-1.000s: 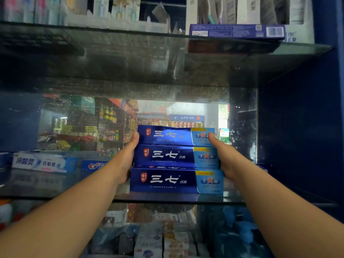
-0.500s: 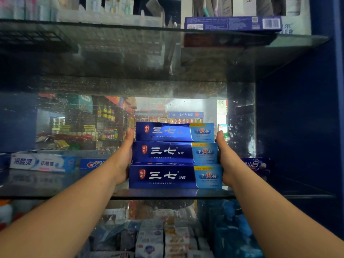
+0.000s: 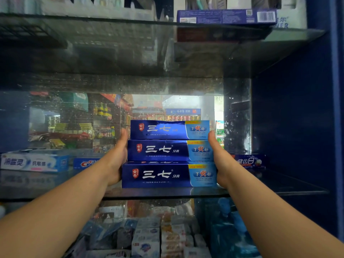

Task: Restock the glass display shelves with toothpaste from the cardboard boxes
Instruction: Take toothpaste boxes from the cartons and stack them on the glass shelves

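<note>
white box (image 3: 31,162) and Crest box (image 3: 85,163) lie left of our grip | our left hand (image 3: 116,159) presses flat, thumb straight, on the left end of the stack (image 3: 167,155) | three blue toothpaste boxes, stack sits between our palms on the shelf (image 3: 167,192) | our right hand (image 3: 220,161) presses flat on its right end | dark box (image 3: 249,162) just right of our grip

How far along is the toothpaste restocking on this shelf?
Done: a stack of three blue boxes sits on the glass shelf. In hand: the left hand and right hand press its ends, likely squaring it. Left: bare shelf shows on both sides; the cardboard boxes are out of view, so remaining stock is unknown.
</note>
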